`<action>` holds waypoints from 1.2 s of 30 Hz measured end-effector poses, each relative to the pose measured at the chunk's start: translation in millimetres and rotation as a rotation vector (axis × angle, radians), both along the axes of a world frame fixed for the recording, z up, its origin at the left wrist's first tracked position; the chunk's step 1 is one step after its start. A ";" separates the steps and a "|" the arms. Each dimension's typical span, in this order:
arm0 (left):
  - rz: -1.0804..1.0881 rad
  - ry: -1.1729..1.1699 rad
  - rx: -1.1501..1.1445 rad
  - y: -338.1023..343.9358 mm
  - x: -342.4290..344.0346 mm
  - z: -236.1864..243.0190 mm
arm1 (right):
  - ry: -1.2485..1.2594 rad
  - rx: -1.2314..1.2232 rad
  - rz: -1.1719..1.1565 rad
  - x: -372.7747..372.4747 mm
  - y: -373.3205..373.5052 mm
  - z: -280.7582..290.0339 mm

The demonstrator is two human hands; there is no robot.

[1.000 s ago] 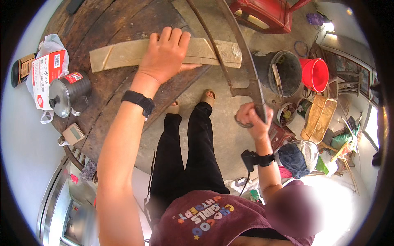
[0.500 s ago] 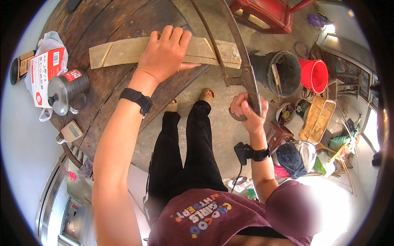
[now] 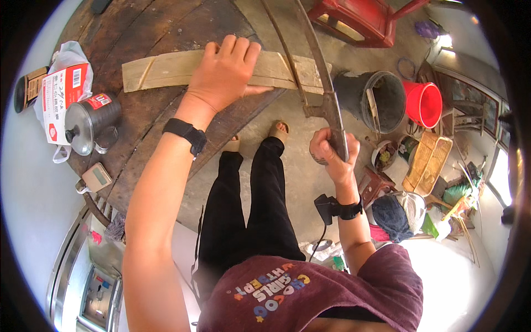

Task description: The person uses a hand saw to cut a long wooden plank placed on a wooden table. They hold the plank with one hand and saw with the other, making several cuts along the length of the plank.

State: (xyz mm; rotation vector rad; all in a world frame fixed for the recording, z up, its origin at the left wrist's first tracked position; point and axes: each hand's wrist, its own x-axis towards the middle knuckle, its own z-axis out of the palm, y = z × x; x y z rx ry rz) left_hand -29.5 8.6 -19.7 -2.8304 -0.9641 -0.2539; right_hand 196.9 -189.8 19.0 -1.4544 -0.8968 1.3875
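Note:
A pale wooden board [image 3: 166,71] lies across the edge of the dark wooden table [image 3: 149,116], its right end jutting past the edge. Over the board's middle rests my left hand [image 3: 224,69], fingers across the top and thumb along the near edge, gripping it. My right hand [image 3: 336,150] is wrapped round the handle of a metal-framed hacksaw [image 3: 324,72]. The saw's blade crosses the overhanging part of the board, right of my left hand. Whether the blade has cut into the wood, I cannot tell. A second slanting groove shows near the board's left end.
On the table's left stand a lidded metal pot [image 3: 91,123], a red-and-white box [image 3: 62,102] and a small scale [image 3: 97,176]. Beyond the saw, on the floor, are a black bucket [image 3: 354,91], a red bucket [image 3: 423,105] and a red stool [image 3: 357,27].
The saw and my right hand have shifted slightly, with the saw's handle end a little lower and to the left. My left hand stays gripping the board.

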 end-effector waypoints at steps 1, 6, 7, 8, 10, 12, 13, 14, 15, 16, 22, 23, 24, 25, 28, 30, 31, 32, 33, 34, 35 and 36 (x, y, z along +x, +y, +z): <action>0.006 -0.001 0.001 0.5 -0.3 0.3 | -0.001 -0.006 -0.022 -0.5 3.7 -2.4; 0.005 -0.013 -0.029 0.5 0.1 -1.0 | -0.104 0.204 0.033 -4.0 -11.9 1.4; 0.007 -0.007 -0.031 0.1 0.2 -1.2 | -0.096 0.224 0.028 -4.3 -16.0 3.1; 0.008 -0.001 -0.029 0.1 0.3 -1.2 | -0.075 0.248 0.037 -4.5 -18.4 3.8; 0.010 -0.009 -0.031 -0.9 1.0 -1.4 | -0.163 0.187 0.050 -3.8 -19.5 3.8; 0.013 -0.017 -0.026 -0.6 0.9 -1.0 | -0.145 0.160 0.035 -3.2 -15.4 0.2; 0.018 -0.008 -0.026 -0.6 0.7 -0.8 | -0.146 0.181 0.047 -3.2 -13.4 -2.0; 0.022 0.007 -0.028 -1.0 0.9 -1.1 | -0.138 0.200 0.047 -2.8 -12.4 -3.4; 0.026 0.021 -0.026 -0.7 1.2 -1.5 | -0.135 0.188 0.048 -1.5 -10.7 -5.7; 0.019 0.022 -0.016 -0.3 1.3 -1.7 | -0.131 0.179 0.052 -0.4 -11.2 -6.0; -0.012 0.015 0.048 0.8 0.7 -1.6 | -0.206 0.163 0.071 5.8 -28.0 14.1; -0.015 0.007 0.043 0.5 0.6 -1.5 | -0.411 0.147 0.086 4.6 -30.3 20.6; -0.014 0.004 0.048 1.3 0.7 -1.5 | -0.386 0.181 0.106 3.1 -27.2 21.7; -0.016 0.002 0.034 1.1 0.6 -1.5 | -0.359 0.211 0.126 0.7 -23.6 23.2; -0.015 0.008 0.018 1.1 0.5 -1.7 | -0.478 0.216 0.181 -6.6 -3.9 17.3; -0.020 0.013 0.023 1.5 -0.2 -0.8 | -0.544 0.155 0.239 -10.2 14.1 4.0; -0.019 0.022 0.025 1.6 -0.8 0.0 | -0.553 0.234 0.241 -12.3 15.8 2.8; -0.023 0.027 0.024 1.7 -1.4 0.9 | -0.578 0.266 0.252 -14.2 17.7 0.9; -0.032 0.033 0.038 1.1 -1.1 1.4 | -0.610 0.255 0.291 -13.7 16.4 2.0; -0.026 0.029 0.014 0.4 -0.7 2.1 | -0.619 0.286 0.279 -13.8 14.2 3.2; -0.027 0.034 0.010 0.1 -1.1 3.2 | -0.628 0.281 0.288 -14.5 11.6 5.4; -0.024 0.062 0.016 1.0 -0.8 4.1 | -0.638 0.280 0.297 -14.5 9.1 7.7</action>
